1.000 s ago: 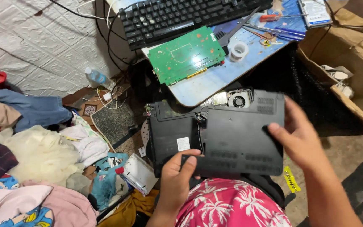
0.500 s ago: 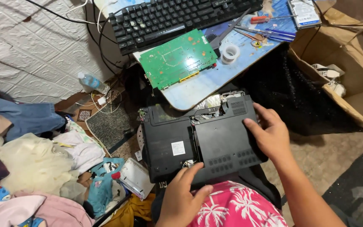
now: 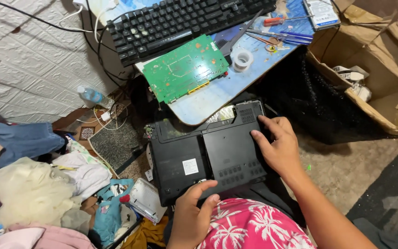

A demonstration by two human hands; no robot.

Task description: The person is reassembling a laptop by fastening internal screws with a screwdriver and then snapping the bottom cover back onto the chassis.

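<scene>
On the person's lap, the upturned black laptop [image 3: 208, 154] sits closer and more squarely framed than half a second ago, with the right hand [image 3: 277, 147] now spread flat on its right edge and the left hand [image 3: 194, 210] curled, gripping its near edge. Its long axis runs left to right, tilted slightly, far edge tucked under the small table [image 3: 208, 99]. A green circuit board [image 3: 185, 69], keyboard [image 3: 176, 23] and tape roll [image 3: 242, 59] lie there; clothes [image 3: 28, 193] crowd the left.
</scene>
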